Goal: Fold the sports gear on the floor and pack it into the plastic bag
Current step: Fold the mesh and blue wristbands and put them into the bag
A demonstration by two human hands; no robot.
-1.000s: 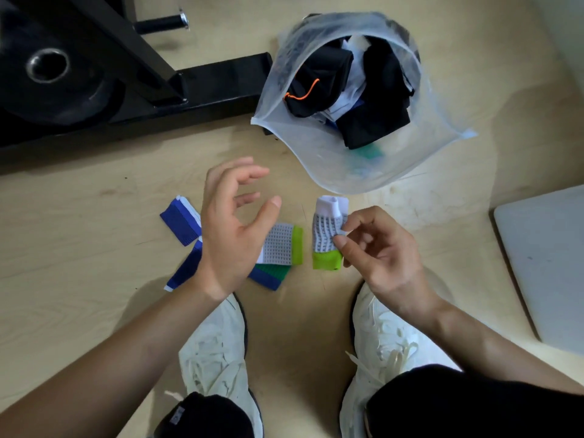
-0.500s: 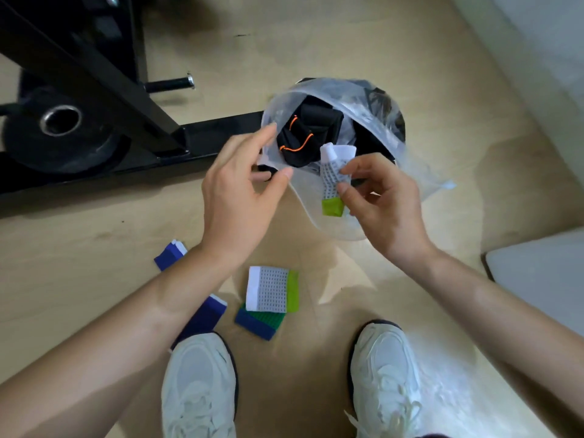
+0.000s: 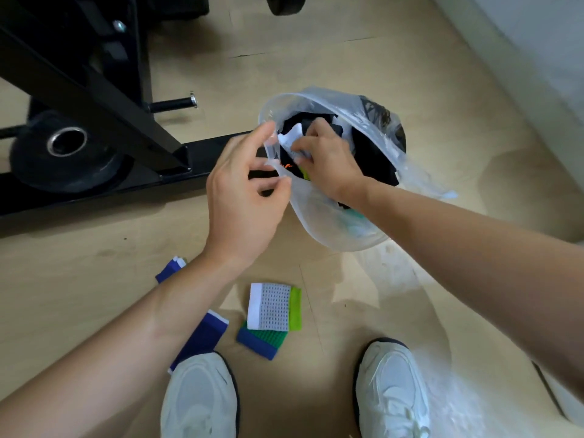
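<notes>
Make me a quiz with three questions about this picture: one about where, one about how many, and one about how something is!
1. Where is the right hand?
A) inside the plastic bag
B) on the weight plate
C) flat on the floor

2. How many white shoes show?
A) one
B) two
C) four

3. How is the bag's mouth?
A) tied shut
B) held open
C) taped over

Answers:
1 A: it reaches into the bag, gripping a white sock.
2 B: one shoe shows below each arm.
3 B: the left hand pinches the rim, and the mouth gapes.
</notes>
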